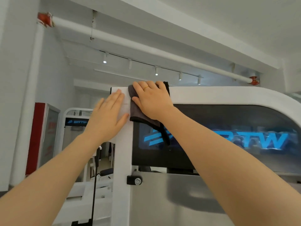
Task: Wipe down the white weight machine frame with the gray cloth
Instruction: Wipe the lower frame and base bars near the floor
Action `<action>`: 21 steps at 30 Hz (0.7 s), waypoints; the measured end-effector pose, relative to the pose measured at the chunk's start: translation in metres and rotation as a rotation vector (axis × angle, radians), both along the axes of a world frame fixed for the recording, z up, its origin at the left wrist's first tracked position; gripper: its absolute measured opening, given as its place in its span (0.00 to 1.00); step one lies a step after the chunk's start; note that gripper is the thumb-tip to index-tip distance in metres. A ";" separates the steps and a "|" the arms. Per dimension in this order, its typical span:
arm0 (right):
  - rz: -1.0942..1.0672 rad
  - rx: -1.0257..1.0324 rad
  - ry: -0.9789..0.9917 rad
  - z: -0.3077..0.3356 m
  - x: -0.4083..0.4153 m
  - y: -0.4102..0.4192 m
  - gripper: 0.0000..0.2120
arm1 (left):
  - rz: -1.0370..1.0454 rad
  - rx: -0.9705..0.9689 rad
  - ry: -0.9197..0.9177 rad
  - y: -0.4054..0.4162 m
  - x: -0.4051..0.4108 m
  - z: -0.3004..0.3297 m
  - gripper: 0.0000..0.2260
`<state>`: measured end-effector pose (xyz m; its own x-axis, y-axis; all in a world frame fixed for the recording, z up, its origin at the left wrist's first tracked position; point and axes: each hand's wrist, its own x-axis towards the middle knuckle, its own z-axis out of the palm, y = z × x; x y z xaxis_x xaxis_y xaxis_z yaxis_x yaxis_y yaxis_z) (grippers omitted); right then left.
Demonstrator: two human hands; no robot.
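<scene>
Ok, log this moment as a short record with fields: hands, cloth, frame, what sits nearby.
left hand: left hand lies flat, fingers straight, on the frame's upright post
right hand: right hand presses the cloth to the frame's top corner, fingers over the top edge
cloth: gray cloth with dark trim, partly hanging over the panel
frame: white weight machine frame, rounded at the far right corner
panel: dark panel with blue BRTW lettering
bolt: black bracket with silver bolt low on the post

White ceiling pipe [146, 46], track spotlights [156, 71], red-framed cabinet [42, 137] by the wall.
</scene>
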<state>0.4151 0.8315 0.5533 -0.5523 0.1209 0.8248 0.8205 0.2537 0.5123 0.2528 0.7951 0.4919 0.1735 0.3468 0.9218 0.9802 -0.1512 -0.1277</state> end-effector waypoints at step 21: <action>0.114 -0.313 -0.672 -0.161 -0.030 -0.014 0.19 | -0.100 -0.226 -0.038 -0.061 -0.049 -0.146 0.26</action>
<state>0.3856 0.8179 0.3919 -0.9481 0.2066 0.2416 0.3162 0.5347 0.7837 0.2036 0.7345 0.3457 0.1839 0.5280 0.8291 0.9623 -0.2686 -0.0425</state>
